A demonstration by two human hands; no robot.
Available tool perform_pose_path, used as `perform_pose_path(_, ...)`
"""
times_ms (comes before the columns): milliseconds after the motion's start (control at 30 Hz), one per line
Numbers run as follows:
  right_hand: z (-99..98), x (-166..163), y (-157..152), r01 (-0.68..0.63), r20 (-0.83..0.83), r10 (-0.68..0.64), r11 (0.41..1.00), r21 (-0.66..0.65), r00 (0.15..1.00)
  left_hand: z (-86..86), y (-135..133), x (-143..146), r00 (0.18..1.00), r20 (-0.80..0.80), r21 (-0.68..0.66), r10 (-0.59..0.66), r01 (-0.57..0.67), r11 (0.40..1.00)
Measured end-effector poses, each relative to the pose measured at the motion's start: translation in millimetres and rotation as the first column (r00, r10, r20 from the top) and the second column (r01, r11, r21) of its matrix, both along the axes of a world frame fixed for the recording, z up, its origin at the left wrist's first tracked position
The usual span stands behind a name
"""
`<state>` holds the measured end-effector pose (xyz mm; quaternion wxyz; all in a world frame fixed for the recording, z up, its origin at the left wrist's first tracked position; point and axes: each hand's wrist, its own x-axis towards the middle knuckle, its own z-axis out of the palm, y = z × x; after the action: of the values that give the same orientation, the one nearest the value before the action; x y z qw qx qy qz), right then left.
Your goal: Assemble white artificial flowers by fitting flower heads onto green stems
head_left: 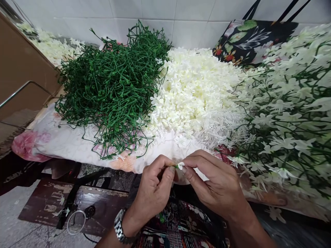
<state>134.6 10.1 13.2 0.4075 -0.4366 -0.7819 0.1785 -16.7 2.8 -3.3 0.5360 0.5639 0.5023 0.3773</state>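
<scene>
Close to the table's front edge, my left hand (156, 182) pinches a thin green plastic stem (177, 166) between thumb and forefinger. Facing it, my right hand (216, 182) has thumb and fingers closed on a small white artificial flower (181, 165). The flower and the stem's tip meet between the fingertips; whether they are joined I cannot tell. Behind my hands is a big tangled heap of green stems (111, 79) on the left. A pile of loose white blossoms (196, 86) lies beside it, with thin white pieces (223, 127) at its front.
Assembled white flowers on green stems (287, 120) crowd the right side. A floral black bag (256, 41) stands against the tiled wall (155, 10). A cardboard box (28, 58) rises at the left. Below the flowered cloth (69, 144), a brown wooden bench (100, 203) bears a white ring (76, 222).
</scene>
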Motion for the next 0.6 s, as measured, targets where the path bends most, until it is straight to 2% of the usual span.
perform_pose_path(233,-2.1,-0.5,4.7,-0.001,0.025,0.002,1.0,-0.031,1.0,2.1,4.9,3.5,0.994,0.076,-0.092,0.08,-0.073,0.993)
perform_pose_path(600,-5.1,-2.8,8.1,-0.015,0.026,0.016,0.999,-0.047,1.0,3.9,7.4,6.5,0.989,0.093,-0.107,0.111,-0.101,0.989)
